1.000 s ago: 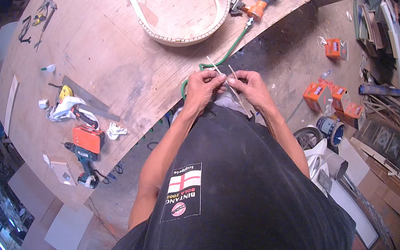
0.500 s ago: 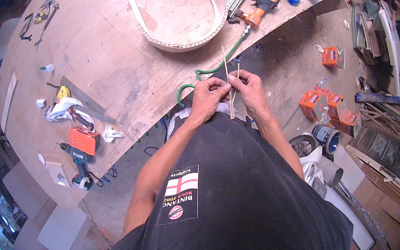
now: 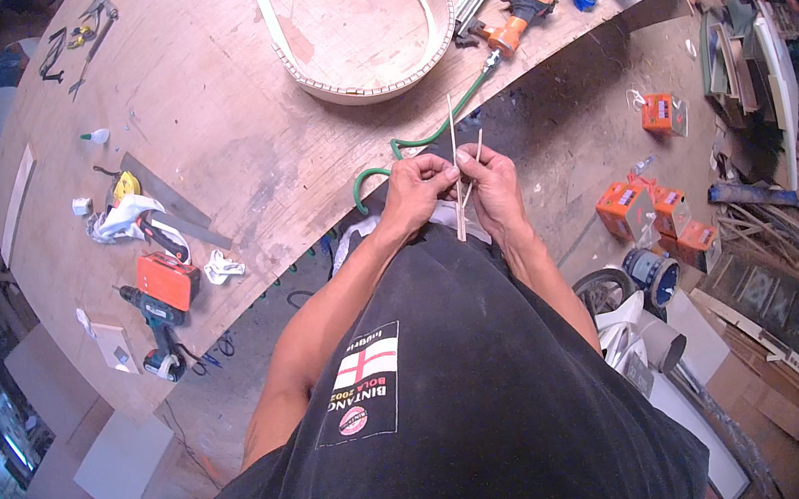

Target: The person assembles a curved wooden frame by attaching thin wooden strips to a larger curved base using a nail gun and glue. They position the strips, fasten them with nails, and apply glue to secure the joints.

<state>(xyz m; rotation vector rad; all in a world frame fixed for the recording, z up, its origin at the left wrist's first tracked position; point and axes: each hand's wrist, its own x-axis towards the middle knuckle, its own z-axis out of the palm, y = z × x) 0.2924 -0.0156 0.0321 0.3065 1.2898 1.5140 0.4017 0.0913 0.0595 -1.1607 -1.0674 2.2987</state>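
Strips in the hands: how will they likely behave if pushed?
The strips look very slim, so probably light. Their free ends look straight beyond the left hand and right hand, suggesting some stiffness. Being so thin, they might bend or snap under a hard push.

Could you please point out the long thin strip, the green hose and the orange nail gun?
Long thin strip [image 3: 451, 127]: head view, upper part.
Green hose [image 3: 470, 99]: head view, upper stretch.
Orange nail gun [image 3: 506, 35]: head view, housing.
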